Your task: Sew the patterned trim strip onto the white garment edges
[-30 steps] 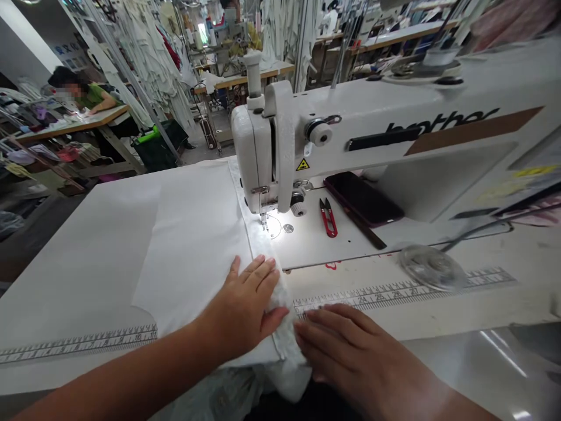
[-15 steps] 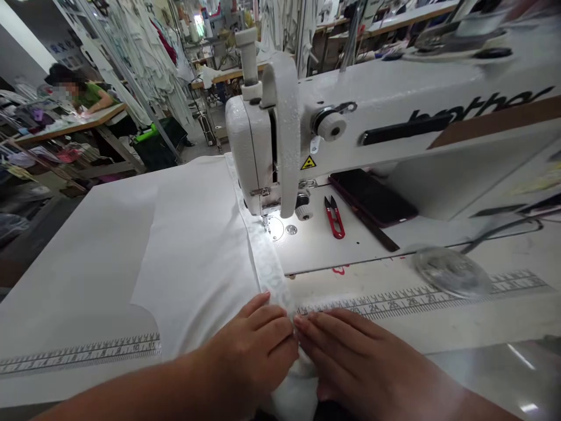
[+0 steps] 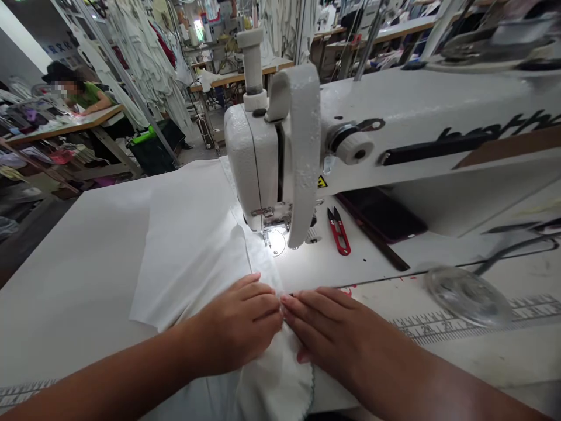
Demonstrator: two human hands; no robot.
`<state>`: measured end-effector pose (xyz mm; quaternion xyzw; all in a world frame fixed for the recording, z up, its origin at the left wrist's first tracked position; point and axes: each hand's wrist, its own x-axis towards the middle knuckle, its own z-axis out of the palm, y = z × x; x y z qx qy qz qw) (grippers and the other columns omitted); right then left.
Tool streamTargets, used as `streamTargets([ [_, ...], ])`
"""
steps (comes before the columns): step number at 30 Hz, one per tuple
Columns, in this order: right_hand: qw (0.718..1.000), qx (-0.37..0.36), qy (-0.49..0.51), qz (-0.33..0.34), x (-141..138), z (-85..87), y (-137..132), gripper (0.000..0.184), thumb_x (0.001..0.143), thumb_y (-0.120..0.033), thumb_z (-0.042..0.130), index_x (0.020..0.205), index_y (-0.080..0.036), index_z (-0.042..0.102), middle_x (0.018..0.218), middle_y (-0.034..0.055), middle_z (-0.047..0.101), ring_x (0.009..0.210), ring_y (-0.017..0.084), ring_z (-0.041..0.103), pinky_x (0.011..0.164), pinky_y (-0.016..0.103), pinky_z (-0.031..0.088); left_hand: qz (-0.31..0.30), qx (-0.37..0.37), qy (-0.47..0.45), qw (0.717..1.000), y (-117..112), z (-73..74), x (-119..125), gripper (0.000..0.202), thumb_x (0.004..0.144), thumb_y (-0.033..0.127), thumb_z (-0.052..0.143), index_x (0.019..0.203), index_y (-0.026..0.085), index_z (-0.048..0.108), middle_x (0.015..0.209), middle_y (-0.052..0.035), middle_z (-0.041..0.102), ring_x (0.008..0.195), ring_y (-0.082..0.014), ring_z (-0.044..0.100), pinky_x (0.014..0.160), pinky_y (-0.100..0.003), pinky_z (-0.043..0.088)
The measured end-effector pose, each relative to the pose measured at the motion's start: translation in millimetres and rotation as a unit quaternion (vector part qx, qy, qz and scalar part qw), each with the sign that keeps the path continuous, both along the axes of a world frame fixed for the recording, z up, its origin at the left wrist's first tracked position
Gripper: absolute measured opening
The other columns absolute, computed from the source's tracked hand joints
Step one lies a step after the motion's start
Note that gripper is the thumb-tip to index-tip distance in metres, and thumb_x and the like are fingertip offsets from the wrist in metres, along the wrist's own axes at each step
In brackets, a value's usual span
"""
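Observation:
White fabric [image 3: 193,251] lies across the sewing table, its folded right edge running under the presser foot [image 3: 266,238] of a white sewing machine [image 3: 256,158]. My left hand [image 3: 239,324] is closed on the fabric near that edge, fingers bent and thumb side toward the machine. Against its fingertips, my right hand [image 3: 333,327] pinches the same edge from the right, with its thumb partly tucked below. Below both hands the fabric hangs toward me in loose folds. The machine's lamp brightly lights the needle area, so the needle itself is hard to make out.
Red thread snips [image 3: 339,233] lie right of the needle plate, beside a dark phone [image 3: 385,216] and a narrow dark strip [image 3: 385,248]. A clear round dish [image 3: 467,295] sits on the printed ruler [image 3: 438,328]. Another person [image 3: 79,93] works at a table far left.
Both hands have moved a little toward the machine together with the fabric, which has bunched near the left hand. The camera view has shifted closer to the machine.

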<state>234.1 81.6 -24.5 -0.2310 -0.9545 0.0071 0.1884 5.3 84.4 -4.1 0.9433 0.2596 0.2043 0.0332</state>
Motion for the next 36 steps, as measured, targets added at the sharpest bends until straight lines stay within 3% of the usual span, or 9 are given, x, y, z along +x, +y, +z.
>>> streamTargets([
  [11, 0.999, 0.028, -0.029, -0.016, -22, 11.5, 52, 0.03, 0.1, -0.03, 0.043, 0.113, -0.01, 0.061, 0.112, 0.0104, 0.066, 0.102, 0.025, 0.057, 0.081, 0.038, 0.047, -0.006, -0.031, -0.017, 0.999, 57, -4.2, -19, 0.016, 0.09, 0.011, 0.05, 0.098, 0.016, 0.063, 0.102, -0.0055, 0.068, 0.097, -0.0152, 0.06, 0.104, -0.038, 0.044],
  [15, 0.996, 0.003, -0.04, -0.076, -32, 16.1, 64, 0.022, 0.09, -0.028, 0.059, 0.105, -0.012, 0.063, 0.1, 0.009, 0.067, 0.088, 0.025, 0.059, 0.07, 0.037, 0.047, -0.013, -0.012, -0.021, 1.0, 81, -7.8, -25, 0.016, 0.091, 0.013, 0.049, 0.096, 0.017, 0.063, 0.103, -0.0072, 0.068, 0.097, -0.017, 0.06, 0.095, -0.035, 0.049],
  [19, 0.991, 0.006, -0.016, -0.135, -37, 18.4, 64, 0.017, 0.086, -0.014, 0.055, 0.101, -0.014, 0.063, 0.094, 0.0072, 0.067, 0.074, 0.021, 0.058, 0.06, 0.034, 0.042, -0.004, 0.014, -0.037, 0.999, 97, -16.5, -31, 0.015, 0.091, 0.014, 0.048, 0.097, 0.017, 0.062, 0.096, -0.0055, 0.068, 0.091, -0.017, 0.062, 0.09, -0.034, 0.052],
  [23, 0.994, 0.027, 0.003, -0.109, -36, 16.7, 60, 0.03, 0.083, -0.006, 0.047, 0.109, -0.012, 0.06, 0.092, 0.0079, 0.066, 0.075, 0.021, 0.057, 0.058, 0.033, 0.039, 0.012, -0.007, -0.025, 1.0, 101, -20.5, -34, 0.015, 0.09, 0.015, 0.048, 0.095, 0.02, 0.061, 0.086, -0.0031, 0.067, 0.085, -0.0177, 0.061, 0.092, -0.038, 0.051],
  [26, 0.997, 0.016, 0.004, -0.069, -33, 14.9, 59, 0.03, 0.082, -0.005, 0.047, 0.108, -0.015, 0.059, 0.089, 0.0066, 0.064, 0.076, 0.021, 0.056, 0.06, 0.032, 0.039, 0.017, -0.014, -0.029, 0.999, 101, -20.8, -34, 0.014, 0.091, 0.017, 0.048, 0.09, 0.023, 0.06, 0.08, -0.0021, 0.065, 0.083, -0.018, 0.06, 0.091, -0.038, 0.052],
  [31, 0.995, -0.006, 0.003, -0.103, -33, 11.1, 61, 0.024, 0.084, -0.011, 0.05, 0.105, -0.018, 0.06, 0.087, 0.0053, 0.065, 0.067, 0.019, 0.052, 0.055, 0.032, 0.034, 0.047, -0.008, -0.024, 0.999, 100, -20.5, -34, 0.016, 0.09, 0.017, 0.046, 0.088, 0.025, 0.06, 0.075, -0.0008, 0.062, 0.079, -0.0174, 0.058, 0.088, -0.037, 0.051],
  [36, 0.993, 0.012, 0.003, -0.121, -33, 7.4, 63, 0.022, 0.085, -0.014, 0.051, 0.104, -0.018, 0.06, 0.084, 0.0061, 0.066, 0.076, 0.021, 0.055, 0.055, 0.03, 0.032, 0.064, 0.002, -0.001, 0.998, 101, -19.6, -34, 0.015, 0.09, 0.016, 0.047, 0.081, 0.021, 0.058, 0.073, -0.001, 0.061, 0.077, -0.0155, 0.056, 0.085, -0.032, 0.049],
])
